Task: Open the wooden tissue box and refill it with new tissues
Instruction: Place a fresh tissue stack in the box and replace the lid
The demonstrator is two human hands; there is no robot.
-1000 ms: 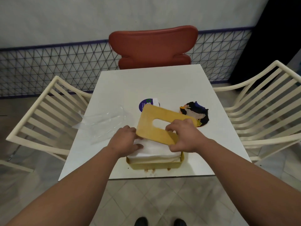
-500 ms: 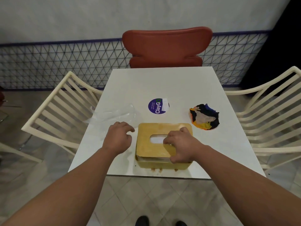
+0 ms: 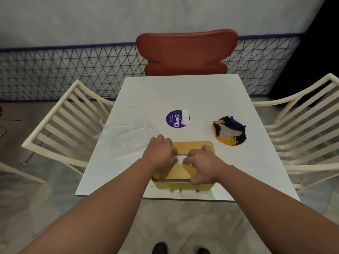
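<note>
The yellow wooden tissue box [image 3: 183, 186] stands at the near edge of the white table [image 3: 183, 92], with its lid [image 3: 192, 146] lying flat on top. A strip of white tissue [image 3: 180, 159] shows in the lid's slot. My left hand [image 3: 160, 153] rests on the left half of the lid, its fingertips curled into the slot on the tissue. My right hand [image 3: 201, 165] covers the right half, fingers at the slot and thumb at the lid's near edge. Both hands hide much of the lid.
An empty clear plastic wrapper [image 3: 126, 136] lies left of the box. A purple round sticker [image 3: 176, 119] and a crumpled colourful wrapper [image 3: 229, 131] lie beyond it. A red chair [image 3: 186, 52] faces me; cream slatted chairs [image 3: 60, 125] [image 3: 302, 129] flank the table.
The lid, tilted up over the tissues a second ago, now lies flat on the box. My left hand moved from beside the box onto the lid, to the slot.
</note>
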